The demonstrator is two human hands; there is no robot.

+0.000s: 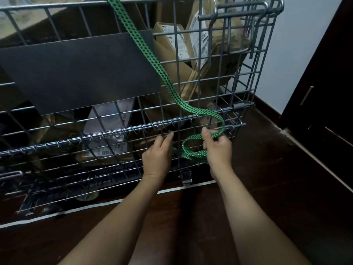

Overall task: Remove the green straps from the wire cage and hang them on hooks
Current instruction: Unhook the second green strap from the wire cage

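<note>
A green strap (152, 60) with black dots runs from the top rail of the wire cage (246, 73) diagonally down its front to the lower right, where it curls into a loop. My right hand (217, 150) is shut on that loop, pinching the strap near the cage's lower right corner. My left hand (158, 155) sits just left of it, fingers on the cage wires and touching the strap's lower end; whether it grips the strap I cannot tell. The strap's lower end is partly hidden between my hands.
The cage holds cardboard boxes (172, 39) and labelled parcels (112, 129), with a dark panel (80, 69) on its front. A spiral-wire hinge bar (114, 132) crosses the front. Dark wooden floor (267, 169) lies below, a white wall (298, 44) and dark cabinet (328, 102) to the right.
</note>
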